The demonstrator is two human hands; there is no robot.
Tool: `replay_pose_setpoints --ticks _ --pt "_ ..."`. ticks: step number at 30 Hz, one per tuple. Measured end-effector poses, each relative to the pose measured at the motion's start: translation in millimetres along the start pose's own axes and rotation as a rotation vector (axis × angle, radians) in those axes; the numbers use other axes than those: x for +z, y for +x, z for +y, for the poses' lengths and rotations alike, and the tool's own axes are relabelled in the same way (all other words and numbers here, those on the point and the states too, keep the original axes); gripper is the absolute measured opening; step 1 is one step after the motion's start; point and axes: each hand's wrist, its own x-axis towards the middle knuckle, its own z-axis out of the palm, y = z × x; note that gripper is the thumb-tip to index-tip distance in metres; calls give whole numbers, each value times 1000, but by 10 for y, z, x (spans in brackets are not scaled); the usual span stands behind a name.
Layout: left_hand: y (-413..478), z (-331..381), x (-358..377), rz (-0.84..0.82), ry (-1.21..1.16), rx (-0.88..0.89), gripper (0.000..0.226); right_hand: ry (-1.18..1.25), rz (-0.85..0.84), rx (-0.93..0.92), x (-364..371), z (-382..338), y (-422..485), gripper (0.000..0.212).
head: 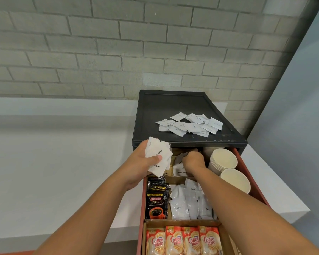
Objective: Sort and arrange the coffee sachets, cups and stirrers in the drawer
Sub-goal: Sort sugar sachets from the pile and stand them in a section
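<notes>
Creamer sachets near us look sorted; left hand clutching sugar sachets, we should pinch far strays singly, right hand grip hidden.

My red drawer stands open: cream cups lie stacked along its right edge, black Kopiko sachets left, white coffee sachets middle, Coffee-mate sachets front; my left hand grips white sugar sachets.
</notes>
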Motion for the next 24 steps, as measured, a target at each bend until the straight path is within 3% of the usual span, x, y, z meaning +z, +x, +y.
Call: replay_pose_setpoints --ticks 6,11,16,24 --pt "-10 7 5 6 21 0 52 -276 -19 -94 -93 5 2 44" --pt "-3 8 2 10 29 -7 54 -313 -31 -138 -170 25 37 23" --pt "-3 11 4 -3 0 -9 51 -294 -7 -172 -162 17 45 30" --pt "-18 14 5 2 3 -8 51 -513 -164 -210 -123 -12 39 37"
